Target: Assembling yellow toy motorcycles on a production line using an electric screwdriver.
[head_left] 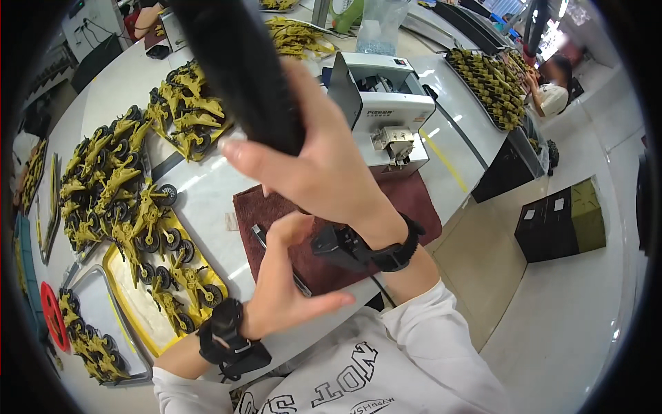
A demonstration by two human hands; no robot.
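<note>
My right hand [338,152] is raised over the table, its fingers wrapped round a thick black cylindrical object [241,76]. That object is close to the camera and blurred, so its kind is unclear; the thumb lies along its lower left side. Lower down, my left hand [279,269] is open and holds nothing, thumb spread away from the fingers. Beneath both hands lies a brown cloth [407,203]. A slim dark and silver tool [259,236] rests on the cloth, partly hidden by my left hand.
A white machine [389,124] with a metal fixture stands beyond the cloth. Yellow motorbike models with black wheels [103,179] crowd the left, near a yellow-rimmed tray [134,303]. Dark trays of yellow parts [486,86] stand far right, near another person [554,93]. A black box [548,224] is lower right.
</note>
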